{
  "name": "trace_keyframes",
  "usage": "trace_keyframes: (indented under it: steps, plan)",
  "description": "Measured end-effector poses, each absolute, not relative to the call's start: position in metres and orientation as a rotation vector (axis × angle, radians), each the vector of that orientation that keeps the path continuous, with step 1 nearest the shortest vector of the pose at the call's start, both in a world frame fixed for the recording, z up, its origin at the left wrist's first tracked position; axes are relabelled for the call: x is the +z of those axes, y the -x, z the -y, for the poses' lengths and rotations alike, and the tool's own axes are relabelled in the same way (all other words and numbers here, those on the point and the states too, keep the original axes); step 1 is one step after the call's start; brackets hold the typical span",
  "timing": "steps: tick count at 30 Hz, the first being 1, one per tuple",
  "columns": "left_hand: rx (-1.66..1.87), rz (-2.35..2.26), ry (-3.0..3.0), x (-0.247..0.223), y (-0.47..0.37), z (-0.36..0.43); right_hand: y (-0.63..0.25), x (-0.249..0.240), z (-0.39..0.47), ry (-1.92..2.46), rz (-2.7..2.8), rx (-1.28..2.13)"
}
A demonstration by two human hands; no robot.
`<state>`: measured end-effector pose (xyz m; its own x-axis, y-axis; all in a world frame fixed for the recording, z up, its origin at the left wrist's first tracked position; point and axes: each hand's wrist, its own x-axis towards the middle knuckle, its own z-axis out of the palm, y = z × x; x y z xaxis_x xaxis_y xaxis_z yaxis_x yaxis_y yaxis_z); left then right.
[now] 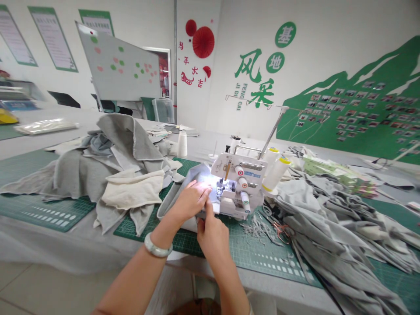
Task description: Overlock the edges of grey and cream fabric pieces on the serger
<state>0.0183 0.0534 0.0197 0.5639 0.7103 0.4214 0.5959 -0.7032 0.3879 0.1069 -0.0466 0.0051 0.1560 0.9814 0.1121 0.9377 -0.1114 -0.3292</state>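
A white overlock sewing machine stands on the green cutting mat, its lamp lighting the needle area. Grey-blue fabric lies at its left side and reaches toward the needle. My left hand, with a pale bangle on the wrist, rests on this fabric with its fingers stretched out. Just to the right and nearer the front edge, my right hand grips the fabric's edge close to the presser foot, index finger pointing forward. The two hands meet at the fingertips.
Grey and cream cloth pieces are heaped at left. Right of the machine lie thread scraps, scissors and a large grey fabric pile. Thread cones stand behind the machine, another cone further left.
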Motion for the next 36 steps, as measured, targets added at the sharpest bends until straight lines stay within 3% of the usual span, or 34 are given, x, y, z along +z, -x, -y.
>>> trace_keyframes:
  steps: [29,36]
  plan:
    - [0.853,-1.335,-2.776,0.029,-0.016,-0.022,-0.114,0.010,0.059,2.139,1.834,0.102]
    - [1.153,-1.138,-1.912,0.052,-0.014,-0.080,-0.127,-0.004,0.055,1.917,1.752,0.171]
